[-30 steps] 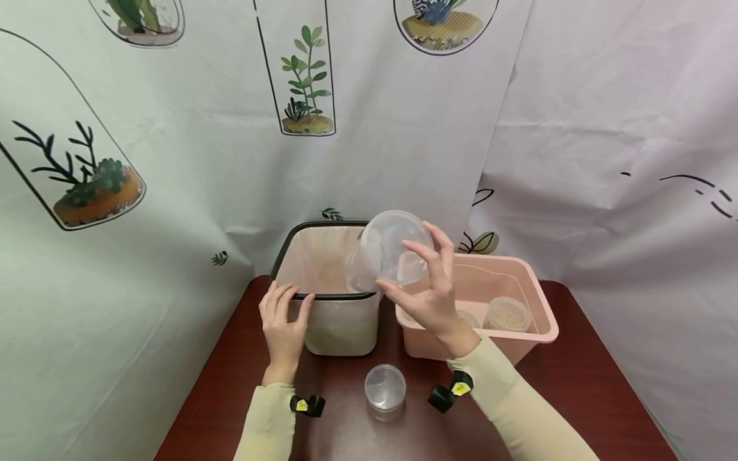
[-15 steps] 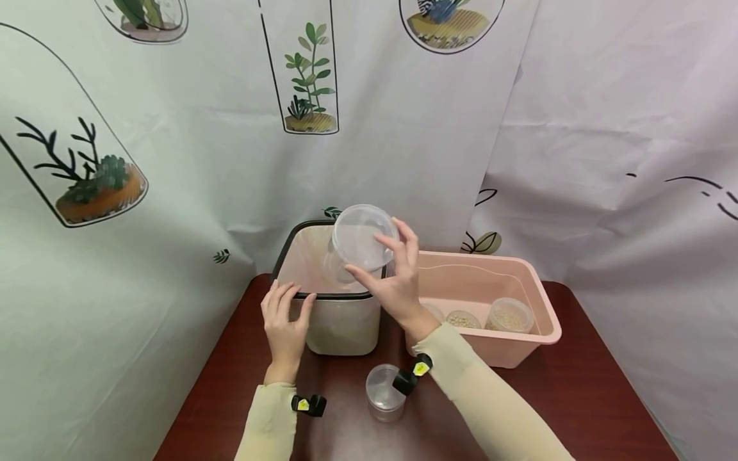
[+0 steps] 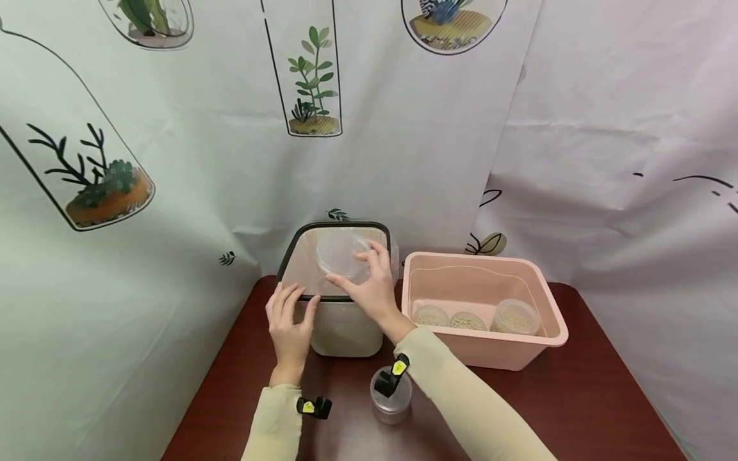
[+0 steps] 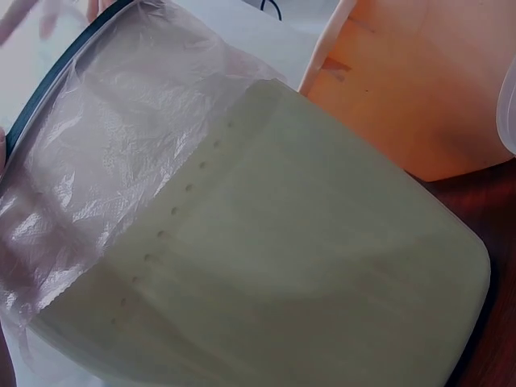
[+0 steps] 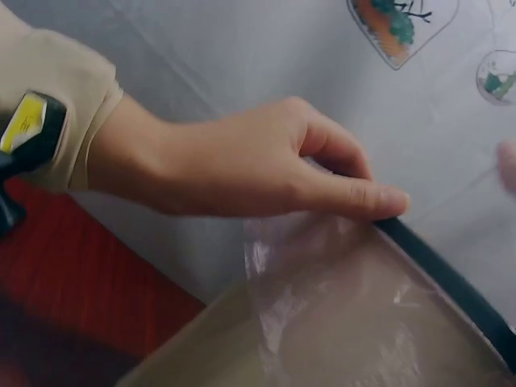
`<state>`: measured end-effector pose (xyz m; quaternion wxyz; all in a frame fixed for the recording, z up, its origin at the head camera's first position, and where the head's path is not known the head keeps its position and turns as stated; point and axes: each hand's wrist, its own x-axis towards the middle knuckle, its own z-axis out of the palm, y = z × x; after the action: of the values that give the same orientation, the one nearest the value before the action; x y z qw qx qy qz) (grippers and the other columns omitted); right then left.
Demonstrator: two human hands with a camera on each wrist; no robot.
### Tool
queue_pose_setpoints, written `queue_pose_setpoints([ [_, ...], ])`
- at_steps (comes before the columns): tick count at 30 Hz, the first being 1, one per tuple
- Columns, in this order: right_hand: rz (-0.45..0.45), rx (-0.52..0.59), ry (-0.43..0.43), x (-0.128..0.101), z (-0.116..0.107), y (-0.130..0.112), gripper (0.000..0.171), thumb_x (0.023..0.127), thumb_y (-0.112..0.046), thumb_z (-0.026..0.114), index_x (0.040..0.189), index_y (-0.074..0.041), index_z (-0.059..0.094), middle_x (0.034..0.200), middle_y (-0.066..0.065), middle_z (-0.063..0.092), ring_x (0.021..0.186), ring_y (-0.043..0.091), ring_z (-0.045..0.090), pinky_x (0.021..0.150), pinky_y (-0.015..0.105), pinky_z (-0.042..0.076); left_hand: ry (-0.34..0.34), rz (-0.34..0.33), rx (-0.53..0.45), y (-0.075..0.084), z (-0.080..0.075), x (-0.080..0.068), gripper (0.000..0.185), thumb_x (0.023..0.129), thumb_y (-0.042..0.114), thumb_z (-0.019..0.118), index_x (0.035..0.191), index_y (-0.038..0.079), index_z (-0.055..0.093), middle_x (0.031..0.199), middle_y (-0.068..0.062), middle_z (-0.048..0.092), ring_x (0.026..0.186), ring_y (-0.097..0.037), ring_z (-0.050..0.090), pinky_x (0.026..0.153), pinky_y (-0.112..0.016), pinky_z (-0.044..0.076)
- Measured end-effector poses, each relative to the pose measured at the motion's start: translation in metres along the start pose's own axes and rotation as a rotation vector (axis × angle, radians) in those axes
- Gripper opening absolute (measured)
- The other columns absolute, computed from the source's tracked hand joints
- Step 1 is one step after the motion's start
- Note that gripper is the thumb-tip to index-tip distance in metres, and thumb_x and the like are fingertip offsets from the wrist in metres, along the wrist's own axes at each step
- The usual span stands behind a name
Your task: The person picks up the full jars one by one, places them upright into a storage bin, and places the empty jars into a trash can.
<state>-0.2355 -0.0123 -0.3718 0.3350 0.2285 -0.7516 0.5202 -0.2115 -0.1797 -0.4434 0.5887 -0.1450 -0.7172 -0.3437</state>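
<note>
My left hand [image 3: 289,323] grips the front rim of a bin [image 3: 346,330] lined with a thin clear bag. In the right wrist view the thumb of the left hand [image 5: 242,161] lies on the dark rim [image 5: 451,282], with the other fingers curled beside it. My right hand [image 3: 377,291] reaches over the bin's mouth. Between its thumb and fingers it holds a round clear plastic jar [image 3: 341,256], tilted with one round end towards me and overlapping the bin's opening. The left wrist view shows the bin's pale wall [image 4: 322,242] and the bag [image 4: 137,113].
A second clear jar [image 3: 392,410] stands on the dark red table [image 3: 519,410], partly behind the right wrist's camera. Right of the bin, a pink box [image 3: 461,262] holds several clear jars [image 3: 516,317] with pale grains inside. A printed cloth [image 3: 438,160] hangs behind.
My right hand has carried the jar left and down, from beside the bin's right rim to over its opening. The left hand stays on the rim.
</note>
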Motion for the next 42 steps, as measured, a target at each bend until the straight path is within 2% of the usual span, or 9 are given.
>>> queue_pose_setpoints([
  [2, 0.037, -0.051, -0.097, -0.001, -0.001, 0.001, 0.049, 0.066, -0.030, 0.084, 0.097, -0.003, 0.058, 0.129, 0.021, 0.044, 0.118, 0.032, 0.046, 0.092, 0.045, 0.043, -0.004, 0.006, 0.002, 0.001, 0.000, -0.001, 0.036, 0.084, 0.031, 0.069, 0.096, -0.003, 0.069, 0.104, -0.020, 0.064, 0.110, -0.047, 0.049, 0.096, -0.054, 0.036],
  [5, 0.027, -0.096, -0.206, 0.001, -0.003, 0.002, 0.034, 0.074, -0.029, 0.079, 0.090, -0.004, 0.061, 0.122, 0.019, 0.054, 0.110, 0.030, 0.053, 0.088, 0.042, 0.046, -0.001, 0.008, -0.003, 0.002, 0.001, 0.000, 0.036, 0.084, 0.030, 0.070, 0.096, -0.004, 0.069, 0.103, -0.020, 0.064, 0.110, -0.047, 0.049, 0.096, -0.053, 0.036],
  [9, -0.038, -0.106, -0.255, 0.004, -0.005, 0.003, 0.020, 0.081, -0.021, 0.073, 0.086, -0.004, 0.064, 0.113, 0.018, 0.060, 0.105, 0.026, 0.057, 0.085, 0.038, 0.047, 0.004, 0.002, 0.003, 0.001, 0.001, 0.001, 0.036, 0.083, 0.031, 0.070, 0.095, -0.004, 0.069, 0.103, -0.020, 0.064, 0.110, -0.047, 0.049, 0.096, -0.053, 0.036],
  [18, -0.142, -0.116, -0.201, 0.003, -0.010, 0.001, 0.017, 0.083, -0.016, 0.071, 0.094, -0.005, 0.065, 0.111, 0.010, 0.060, 0.105, 0.022, 0.056, 0.086, 0.035, 0.047, 0.002, -0.006, 0.008, 0.001, 0.002, 0.002, 0.038, 0.084, 0.033, 0.069, 0.095, -0.003, 0.069, 0.103, -0.019, 0.064, 0.108, -0.047, 0.049, 0.096, -0.053, 0.036],
  [24, -0.212, -0.123, -0.157, 0.000, -0.022, -0.003, 0.026, 0.082, -0.017, 0.071, 0.104, -0.004, 0.064, 0.112, 0.009, 0.059, 0.109, 0.021, 0.053, 0.092, 0.034, 0.043, 0.005, -0.009, 0.001, 0.000, 0.002, 0.002, 0.037, 0.084, 0.032, 0.069, 0.095, -0.003, 0.069, 0.103, -0.018, 0.064, 0.110, -0.046, 0.049, 0.097, -0.052, 0.036],
  [29, -0.240, -0.124, -0.131, -0.009, -0.035, -0.001, 0.033, 0.082, -0.016, 0.071, 0.110, -0.002, 0.063, 0.115, 0.011, 0.057, 0.112, 0.023, 0.051, 0.095, 0.036, 0.041, -0.003, -0.015, 0.002, -0.001, 0.002, 0.001, 0.038, 0.084, 0.032, 0.070, 0.095, -0.004, 0.069, 0.103, -0.019, 0.064, 0.110, -0.047, 0.049, 0.098, -0.050, 0.035],
  [36, -0.268, -0.091, -0.100, -0.025, -0.050, 0.002, 0.039, 0.081, -0.015, 0.072, 0.117, -0.005, 0.060, 0.120, 0.011, 0.054, 0.113, 0.025, 0.051, 0.092, 0.037, 0.042, 0.004, -0.013, -0.009, -0.003, 0.001, 0.001, 0.036, 0.083, 0.031, 0.071, 0.094, -0.004, 0.069, 0.101, -0.020, 0.064, 0.109, -0.047, 0.049, 0.099, -0.050, 0.035],
  [40, -0.266, -0.075, -0.086, -0.036, -0.058, 0.004, 0.039, 0.083, -0.017, 0.070, 0.118, -0.005, 0.059, 0.120, 0.011, 0.054, 0.113, 0.025, 0.051, 0.093, 0.036, 0.042, 0.002, -0.015, -0.003, -0.003, 0.000, 0.000, 0.035, 0.083, 0.030, 0.071, 0.094, -0.003, 0.069, 0.102, -0.019, 0.064, 0.110, -0.046, 0.049, 0.099, -0.050, 0.034],
  [42, -0.269, -0.085, -0.086, -0.043, -0.062, 0.006, 0.037, 0.085, -0.021, 0.068, 0.119, -0.006, 0.059, 0.120, 0.011, 0.054, 0.113, 0.025, 0.051, 0.089, 0.036, 0.044, 0.002, -0.015, -0.003, -0.003, 0.000, 0.000, 0.035, 0.083, 0.030, 0.071, 0.094, -0.003, 0.068, 0.102, -0.019, 0.064, 0.110, -0.046, 0.049, 0.099, -0.050, 0.034],
])
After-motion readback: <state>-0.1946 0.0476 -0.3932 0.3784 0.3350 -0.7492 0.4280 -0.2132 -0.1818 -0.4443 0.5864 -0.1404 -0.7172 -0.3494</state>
